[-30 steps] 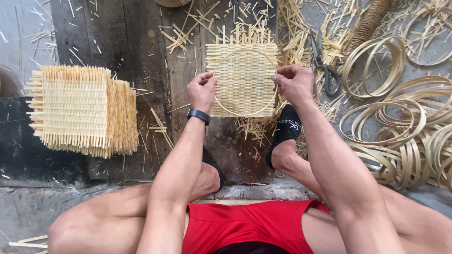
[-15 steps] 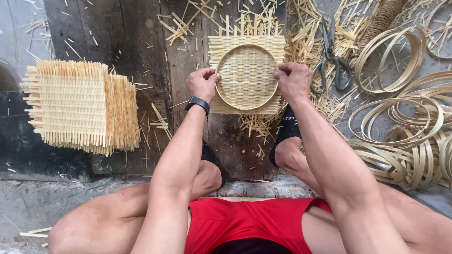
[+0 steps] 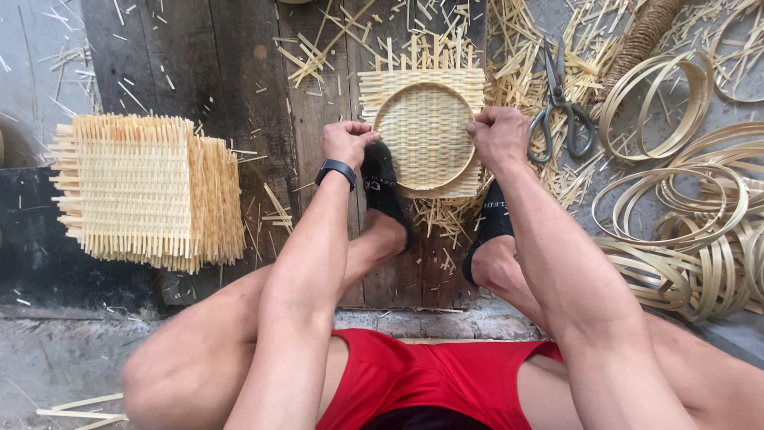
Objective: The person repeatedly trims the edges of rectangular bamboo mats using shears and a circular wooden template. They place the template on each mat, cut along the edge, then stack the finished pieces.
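While a square woven bamboo mat (image 3: 422, 131) is pressed down on the dark wooden floor (image 3: 199, 64), a round bamboo hoop (image 3: 398, 103) is seen laid on top of it, so that a circle is framed inside the square. The left hand (image 3: 348, 143) is clenched on the hoop's left edge, and the right hand (image 3: 498, 137) is clenched on its right edge; both grips are closed on the rim. Compared with a second ago, the hoop has been added over the mat, which lay bare then, and the left foot in a black sock (image 3: 383, 191) has been brought up just beside the mat's lower left edge. The right foot's black sock (image 3: 489, 231) is seen below the mat. A stack of finished woven mats (image 3: 143, 191) is kept to the left. Scissors (image 3: 561, 107) and loose bamboo hoops (image 3: 684, 207) are spread to the right, among scattered bamboo offcuts (image 3: 334, 40).
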Available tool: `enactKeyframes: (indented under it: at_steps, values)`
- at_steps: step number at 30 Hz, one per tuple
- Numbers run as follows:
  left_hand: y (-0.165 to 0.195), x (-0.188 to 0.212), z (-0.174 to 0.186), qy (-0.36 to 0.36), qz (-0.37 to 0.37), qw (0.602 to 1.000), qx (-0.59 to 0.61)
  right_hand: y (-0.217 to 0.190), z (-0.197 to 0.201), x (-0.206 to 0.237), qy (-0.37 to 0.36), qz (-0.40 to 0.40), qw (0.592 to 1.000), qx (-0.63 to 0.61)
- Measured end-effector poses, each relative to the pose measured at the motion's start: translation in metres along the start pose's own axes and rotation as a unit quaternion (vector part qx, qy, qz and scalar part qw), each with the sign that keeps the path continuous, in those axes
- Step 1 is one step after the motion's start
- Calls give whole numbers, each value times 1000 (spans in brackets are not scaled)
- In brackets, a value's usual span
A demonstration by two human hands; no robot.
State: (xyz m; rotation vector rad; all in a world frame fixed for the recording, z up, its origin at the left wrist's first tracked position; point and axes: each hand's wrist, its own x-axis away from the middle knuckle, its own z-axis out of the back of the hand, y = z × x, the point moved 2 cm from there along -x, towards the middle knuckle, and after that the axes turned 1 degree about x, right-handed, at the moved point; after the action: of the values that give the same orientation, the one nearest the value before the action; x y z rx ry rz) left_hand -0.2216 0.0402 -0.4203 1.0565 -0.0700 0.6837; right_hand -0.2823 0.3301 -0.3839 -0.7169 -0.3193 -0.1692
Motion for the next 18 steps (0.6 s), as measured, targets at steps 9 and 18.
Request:
enactKeyframes:
  at_steps: [9, 18]
  values:
    - [-6, -9, 1, -62, 25, 997, 36, 1, 6, -10, -45, -47, 998, 7]
    - [25, -12, 8, -97, 40, 985, -135, -3, 26, -25, -127, -13, 992, 5]
